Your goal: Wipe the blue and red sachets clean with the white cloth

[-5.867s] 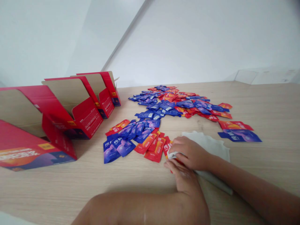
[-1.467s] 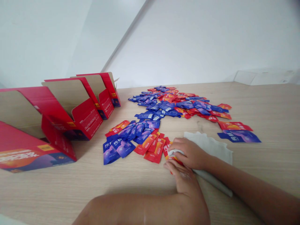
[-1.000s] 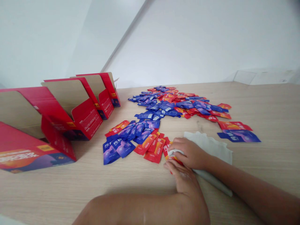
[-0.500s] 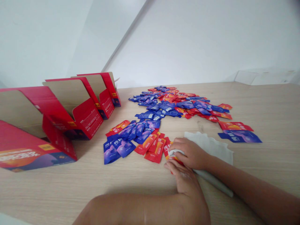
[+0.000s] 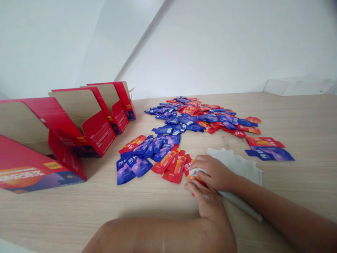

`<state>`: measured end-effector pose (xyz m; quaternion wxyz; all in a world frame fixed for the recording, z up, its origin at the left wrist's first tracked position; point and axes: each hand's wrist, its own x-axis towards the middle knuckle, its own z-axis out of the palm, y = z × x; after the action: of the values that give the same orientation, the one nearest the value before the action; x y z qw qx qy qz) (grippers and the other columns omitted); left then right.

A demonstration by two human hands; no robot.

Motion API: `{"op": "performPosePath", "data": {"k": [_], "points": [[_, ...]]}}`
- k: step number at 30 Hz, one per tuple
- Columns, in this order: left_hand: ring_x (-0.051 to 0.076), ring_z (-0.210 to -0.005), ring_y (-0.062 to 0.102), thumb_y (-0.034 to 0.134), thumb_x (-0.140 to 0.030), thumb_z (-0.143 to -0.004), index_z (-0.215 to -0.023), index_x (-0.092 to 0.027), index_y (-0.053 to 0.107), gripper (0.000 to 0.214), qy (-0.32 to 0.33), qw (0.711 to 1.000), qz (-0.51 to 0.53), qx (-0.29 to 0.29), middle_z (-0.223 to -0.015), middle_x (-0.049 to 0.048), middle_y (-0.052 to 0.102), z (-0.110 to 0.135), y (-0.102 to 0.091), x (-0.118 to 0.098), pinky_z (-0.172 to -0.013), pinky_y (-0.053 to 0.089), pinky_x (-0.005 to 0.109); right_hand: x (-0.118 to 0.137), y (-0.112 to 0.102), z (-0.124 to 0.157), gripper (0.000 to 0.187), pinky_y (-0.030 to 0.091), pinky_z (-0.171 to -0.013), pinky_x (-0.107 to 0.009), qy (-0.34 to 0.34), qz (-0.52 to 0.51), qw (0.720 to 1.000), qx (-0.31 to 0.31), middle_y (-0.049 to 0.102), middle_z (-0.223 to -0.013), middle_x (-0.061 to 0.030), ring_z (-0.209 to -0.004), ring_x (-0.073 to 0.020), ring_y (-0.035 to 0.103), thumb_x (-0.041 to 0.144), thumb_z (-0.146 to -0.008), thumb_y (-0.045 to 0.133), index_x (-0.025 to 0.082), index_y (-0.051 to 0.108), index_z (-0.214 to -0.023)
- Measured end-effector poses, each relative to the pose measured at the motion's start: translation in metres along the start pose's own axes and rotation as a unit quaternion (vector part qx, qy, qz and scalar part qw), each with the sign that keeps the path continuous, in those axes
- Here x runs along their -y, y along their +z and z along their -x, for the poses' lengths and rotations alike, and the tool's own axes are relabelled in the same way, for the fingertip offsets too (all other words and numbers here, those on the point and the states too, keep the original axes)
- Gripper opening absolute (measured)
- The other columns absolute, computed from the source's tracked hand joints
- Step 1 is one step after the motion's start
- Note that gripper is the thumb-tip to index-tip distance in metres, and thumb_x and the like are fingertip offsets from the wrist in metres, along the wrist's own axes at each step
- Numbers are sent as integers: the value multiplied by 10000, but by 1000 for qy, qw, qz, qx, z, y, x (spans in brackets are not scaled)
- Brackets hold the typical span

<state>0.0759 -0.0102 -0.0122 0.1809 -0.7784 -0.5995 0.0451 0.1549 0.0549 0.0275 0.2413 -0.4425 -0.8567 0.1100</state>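
Observation:
My right hand (image 5: pixel 214 172) pinches a fold of a white cloth (image 5: pixel 237 167) against a red sachet (image 5: pixel 188 165). The cloth spreads out under my wrist to the right. My left hand (image 5: pixel 207 202) lies just below, its fingertips on the lower end of that sachet, which is largely hidden between my hands. A small group of red and blue sachets (image 5: pixel 147 156) lies to the left of my hands. A larger heap of them (image 5: pixel 195 116) spreads farther back.
Several opened red cardboard boxes (image 5: pixel 86 119) stand in a row at the left on the light wood table (image 5: pixel 52 214). One red sachet (image 5: pixel 264 141) and one blue sachet (image 5: pixel 270 154) lie apart at the right. A white wall rises behind.

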Motion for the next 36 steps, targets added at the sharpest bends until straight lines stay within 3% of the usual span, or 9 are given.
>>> {"op": "performPosePath", "data": {"k": [9,19,23,29,36], "points": [[341,-1079,541,406,-8,-776,-1149,5,553,401,-8,1000,-3,-8,-1155,275,576,-1,1,-1,-968,361,552,-1,1,0,200,388,-777,-327,-4,1,1000,-7,605,-900,-57,-838,-186,517,146,-815,471,188,631,-928],[349,-1130,497,415,17,-757,-1117,-33,589,403,-32,996,83,-20,-1157,251,587,0,0,0,-973,336,591,0,0,0,207,396,-775,-328,-6,-1,1000,-8,611,-898,-62,-833,-188,522,151,-815,467,187,635,-930],[354,-1101,520,425,-2,-766,-1135,15,560,394,-21,999,39,-12,-1150,285,574,-1,1,-1,-974,353,560,0,0,0,207,400,-779,-331,-1,-3,1000,-7,611,-905,-61,-840,-189,523,148,-811,473,189,633,-935],[337,-1100,527,410,2,-764,-1135,-37,577,409,-19,999,44,-13,-1154,246,590,-1,2,-1,-968,344,582,-1,1,0,212,399,-786,-337,-3,0,1000,-11,612,-916,-62,-856,-194,522,149,-805,471,190,632,-937],[343,-1063,550,396,-51,-792,-1181,-38,544,417,15,997,-68,10,-1174,243,579,-1,3,-2,-945,366,574,-1,1,0,213,391,-789,-336,-5,0,1000,-6,611,-912,-60,-856,-193,525,137,-806,469,190,631,-934]]}}
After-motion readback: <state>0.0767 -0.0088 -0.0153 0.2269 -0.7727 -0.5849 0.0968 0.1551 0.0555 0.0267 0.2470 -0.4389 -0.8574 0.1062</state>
